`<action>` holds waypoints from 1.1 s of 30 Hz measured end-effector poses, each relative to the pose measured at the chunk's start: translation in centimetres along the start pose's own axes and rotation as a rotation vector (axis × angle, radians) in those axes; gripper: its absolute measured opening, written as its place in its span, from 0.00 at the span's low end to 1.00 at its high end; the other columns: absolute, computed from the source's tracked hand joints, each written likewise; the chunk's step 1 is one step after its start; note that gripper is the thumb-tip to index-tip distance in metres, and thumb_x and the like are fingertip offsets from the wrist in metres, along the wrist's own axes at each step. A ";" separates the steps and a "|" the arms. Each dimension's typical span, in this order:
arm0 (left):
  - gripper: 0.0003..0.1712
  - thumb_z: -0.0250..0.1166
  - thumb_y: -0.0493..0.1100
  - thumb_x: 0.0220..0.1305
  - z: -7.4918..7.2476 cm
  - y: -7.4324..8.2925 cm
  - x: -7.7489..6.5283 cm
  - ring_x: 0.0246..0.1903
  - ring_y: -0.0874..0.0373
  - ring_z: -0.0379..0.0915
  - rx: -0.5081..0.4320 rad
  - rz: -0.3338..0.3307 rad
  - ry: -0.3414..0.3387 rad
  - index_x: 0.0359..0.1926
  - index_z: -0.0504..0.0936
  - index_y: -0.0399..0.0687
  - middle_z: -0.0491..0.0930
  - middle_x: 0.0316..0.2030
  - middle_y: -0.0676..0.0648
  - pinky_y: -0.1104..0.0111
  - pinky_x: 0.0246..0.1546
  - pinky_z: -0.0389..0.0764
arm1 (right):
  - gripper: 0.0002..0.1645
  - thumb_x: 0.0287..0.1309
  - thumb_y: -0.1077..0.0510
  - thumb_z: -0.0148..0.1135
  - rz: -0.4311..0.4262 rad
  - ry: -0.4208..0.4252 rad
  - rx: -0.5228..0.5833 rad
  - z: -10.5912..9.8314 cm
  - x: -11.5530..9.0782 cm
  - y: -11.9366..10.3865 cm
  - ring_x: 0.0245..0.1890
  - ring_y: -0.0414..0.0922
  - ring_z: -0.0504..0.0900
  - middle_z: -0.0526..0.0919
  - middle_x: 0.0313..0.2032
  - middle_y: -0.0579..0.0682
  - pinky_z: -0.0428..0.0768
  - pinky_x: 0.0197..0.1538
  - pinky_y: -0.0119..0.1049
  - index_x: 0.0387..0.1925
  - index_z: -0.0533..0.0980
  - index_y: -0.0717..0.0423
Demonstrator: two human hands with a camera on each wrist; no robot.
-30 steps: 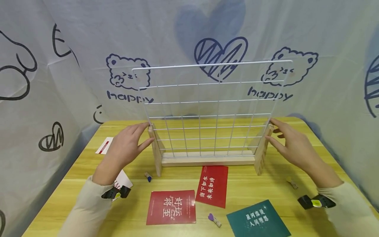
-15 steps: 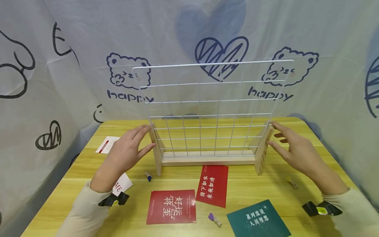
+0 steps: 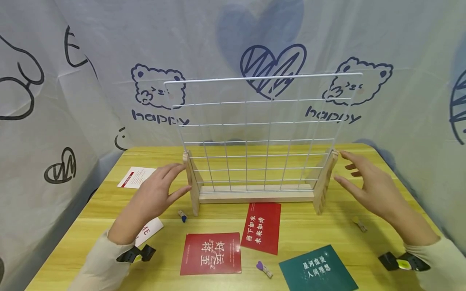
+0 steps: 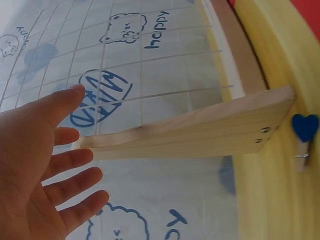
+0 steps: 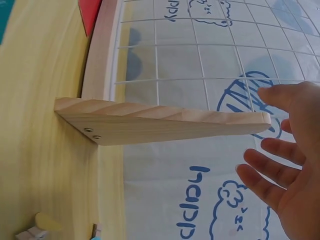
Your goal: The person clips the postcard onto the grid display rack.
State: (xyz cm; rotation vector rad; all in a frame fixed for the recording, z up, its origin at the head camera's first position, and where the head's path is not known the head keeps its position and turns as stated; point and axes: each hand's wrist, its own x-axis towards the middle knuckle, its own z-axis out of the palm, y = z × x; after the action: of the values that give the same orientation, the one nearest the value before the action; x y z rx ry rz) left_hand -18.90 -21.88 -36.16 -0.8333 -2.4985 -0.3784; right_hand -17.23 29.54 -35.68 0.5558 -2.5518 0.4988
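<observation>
A white wire grid [image 3: 256,133] stands upright in a wooden base [image 3: 256,197] with a slanted wooden side panel at each end. My left hand [image 3: 154,194] is beside the left side panel [image 4: 200,125], fingers spread and relaxed, holding nothing. In the left wrist view its fingertips are right at the panel's upper end. On the other side my right hand [image 3: 375,190] hovers just off the right side panel [image 5: 165,122]. Its fingers are loosely bent, and a gap shows between them and the wood in the head view.
Before the stand lie two red cards [image 3: 210,254], [image 3: 261,228] and a green card [image 3: 318,268]. White cards [image 3: 136,178] lie at left, one partly under the left wrist. Small clothespins, blue [image 3: 183,216], purple [image 3: 263,268] and yellow [image 3: 359,224], are scattered about.
Both hands have come away from the side panels, moving outward and slightly down toward the person. The grid stand has stayed in place.
</observation>
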 end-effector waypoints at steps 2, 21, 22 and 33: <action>0.34 0.70 0.50 0.61 0.2 0.0 -0.4 0.57 0.41 0.71 -0.016 -0.012 -0.025 0.62 0.71 0.38 0.75 0.56 0.38 0.48 0.56 0.73 | 0.46 0.55 0.58 0.72 -0.009 -0.010 0.011 0.1 -0.4 0.0 0.45 0.60 0.80 0.73 0.58 0.63 0.81 0.41 0.58 0.72 0.60 0.54; 0.34 0.67 0.56 0.63 2.4 -0.7 -4.2 0.56 0.41 0.71 -0.166 -0.242 -0.268 0.62 0.72 0.40 0.74 0.58 0.39 0.46 0.55 0.73 | 0.43 0.51 0.45 0.74 -0.099 -0.289 0.170 2.1 -4.5 0.6 0.52 0.51 0.77 0.75 0.59 0.53 0.81 0.46 0.48 0.66 0.68 0.54; 0.33 0.67 0.56 0.63 2.5 -0.9 -4.4 0.55 0.42 0.72 -0.174 -0.247 -0.277 0.61 0.73 0.40 0.75 0.57 0.40 0.46 0.54 0.73 | 0.43 0.51 0.45 0.74 -0.095 -0.310 0.192 2.3 -4.7 0.6 0.52 0.51 0.77 0.75 0.59 0.52 0.82 0.46 0.48 0.66 0.68 0.53; 0.27 0.71 0.55 0.58 3.5 -2.1 -5.4 0.56 0.45 0.73 -0.267 -0.199 -0.380 0.54 0.80 0.46 0.80 0.53 0.46 0.49 0.56 0.73 | 0.44 0.50 0.39 0.71 -0.058 -0.598 0.386 3.6 -7.2 0.8 0.52 0.50 0.76 0.75 0.59 0.51 0.80 0.50 0.41 0.66 0.69 0.50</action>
State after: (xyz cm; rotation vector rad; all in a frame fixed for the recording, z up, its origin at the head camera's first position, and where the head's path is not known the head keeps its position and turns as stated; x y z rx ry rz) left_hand -17.67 -24.75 -42.18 -0.8201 -2.9414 -0.6898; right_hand -13.22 30.75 -42.58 1.0450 -2.9953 0.9308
